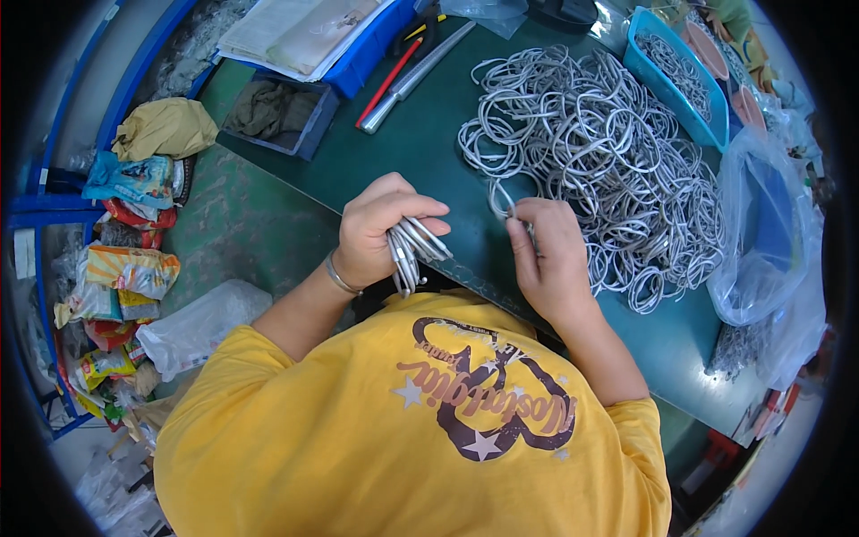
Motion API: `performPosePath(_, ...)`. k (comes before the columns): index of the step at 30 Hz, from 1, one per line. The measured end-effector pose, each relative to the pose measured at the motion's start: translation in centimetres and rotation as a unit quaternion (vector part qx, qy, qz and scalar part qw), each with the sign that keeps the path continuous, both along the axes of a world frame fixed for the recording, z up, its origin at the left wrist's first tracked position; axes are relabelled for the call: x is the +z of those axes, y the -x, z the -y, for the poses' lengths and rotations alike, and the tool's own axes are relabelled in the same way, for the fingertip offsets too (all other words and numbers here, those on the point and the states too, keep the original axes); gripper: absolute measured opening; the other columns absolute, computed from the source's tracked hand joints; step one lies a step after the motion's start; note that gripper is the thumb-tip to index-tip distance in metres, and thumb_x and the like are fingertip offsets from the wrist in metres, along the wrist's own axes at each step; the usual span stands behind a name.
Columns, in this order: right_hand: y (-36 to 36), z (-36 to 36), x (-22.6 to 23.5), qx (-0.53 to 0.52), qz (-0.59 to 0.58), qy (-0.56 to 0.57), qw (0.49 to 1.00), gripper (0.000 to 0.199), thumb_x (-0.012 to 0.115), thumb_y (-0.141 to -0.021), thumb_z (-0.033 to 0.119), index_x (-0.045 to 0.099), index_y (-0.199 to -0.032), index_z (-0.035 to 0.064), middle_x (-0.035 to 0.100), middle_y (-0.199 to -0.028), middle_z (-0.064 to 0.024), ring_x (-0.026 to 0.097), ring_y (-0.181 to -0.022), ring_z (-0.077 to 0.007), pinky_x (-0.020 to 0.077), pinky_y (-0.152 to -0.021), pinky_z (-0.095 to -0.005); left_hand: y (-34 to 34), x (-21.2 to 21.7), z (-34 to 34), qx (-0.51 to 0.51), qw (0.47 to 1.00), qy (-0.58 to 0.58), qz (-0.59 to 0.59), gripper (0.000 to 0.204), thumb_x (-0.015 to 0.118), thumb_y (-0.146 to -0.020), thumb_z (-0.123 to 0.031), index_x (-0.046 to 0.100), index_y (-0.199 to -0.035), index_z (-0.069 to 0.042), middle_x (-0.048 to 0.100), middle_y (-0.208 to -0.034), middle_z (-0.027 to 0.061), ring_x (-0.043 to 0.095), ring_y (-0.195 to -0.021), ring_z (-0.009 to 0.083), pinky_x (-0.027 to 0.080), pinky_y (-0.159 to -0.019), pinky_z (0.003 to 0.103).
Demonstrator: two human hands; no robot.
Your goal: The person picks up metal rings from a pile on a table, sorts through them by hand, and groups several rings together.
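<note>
A bunch of silver metal rings point(413, 243) hangs from my left hand point(371, 228), whose fingers are curled round it near the table's front edge. My right hand point(550, 259) pinches a single silver ring point(499, 199) at the near left side of a big tangled heap of similar rings point(608, 152). Part of that ring is hidden behind my fingers. The two hands are apart, with a strip of the green tabletop point(479, 255) between them. A thin bangle point(340, 276) circles my left wrist.
Beyond my left hand lie a tapered metal rod point(416, 76) and a red stick point(391, 82). Bins with cloth point(277, 116) and papers point(300, 31) stand far left. On the right are a turquoise basket of small rings point(676, 76) and a clear plastic bag point(761, 233).
</note>
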State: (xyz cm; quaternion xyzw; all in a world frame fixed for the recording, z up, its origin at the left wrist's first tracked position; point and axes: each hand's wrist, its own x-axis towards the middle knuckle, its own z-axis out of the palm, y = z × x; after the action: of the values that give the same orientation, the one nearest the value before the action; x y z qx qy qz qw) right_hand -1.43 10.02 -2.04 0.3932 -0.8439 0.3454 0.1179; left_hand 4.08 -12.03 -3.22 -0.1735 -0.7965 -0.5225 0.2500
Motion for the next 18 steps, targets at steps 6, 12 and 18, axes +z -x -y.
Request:
performPosePath(6,-0.4,-0.3,-0.3,-0.044,0.341,0.183,0.921,0.009,0.056,-0.091,0.004,0.059,-0.097,-0.0007,0.060,-0.075,-0.0087,0.058,-0.063,-0.0169,0.0454,-0.058,-0.0276,1.2,0.0,-2.7,0.013,0.997,-0.043,0.056,0.033,0.076,-0.071,-0.006,0.067,-0.103,-0.002,0.060,-0.084,0.0076,0.055,-0.067,0.0140,0.042,-0.059,0.023)
performPosePath(12,-0.3,-0.6,0.5,-0.007,0.185,0.094,0.978,0.011,0.058,-0.087,0.001,0.060,-0.097,-0.0003,0.059,-0.078,-0.0105,0.056,-0.066,-0.0221,0.0449,-0.060,-0.0285,1.4,0.4,-2.8,-0.012,0.998,-0.014,0.065,0.023,0.072,-0.074,-0.001,0.066,-0.096,0.001,0.061,-0.073,0.0106,0.058,-0.064,0.0201,0.046,-0.058,0.028)
performPosePath(18,-1.2,-0.7,-0.1,-0.040,0.250,0.194,0.948,0.015,0.067,-0.081,0.002,0.062,-0.095,0.0001,0.060,-0.078,-0.0091,0.056,-0.064,-0.0155,0.0438,-0.055,-0.0242,1.1,0.3,-3.1,-0.005,0.996,-0.053,0.078,0.014,0.070,-0.079,-0.003,0.063,-0.091,0.001,0.063,-0.079,0.0079,0.060,-0.070,0.0140,0.046,-0.062,0.023)
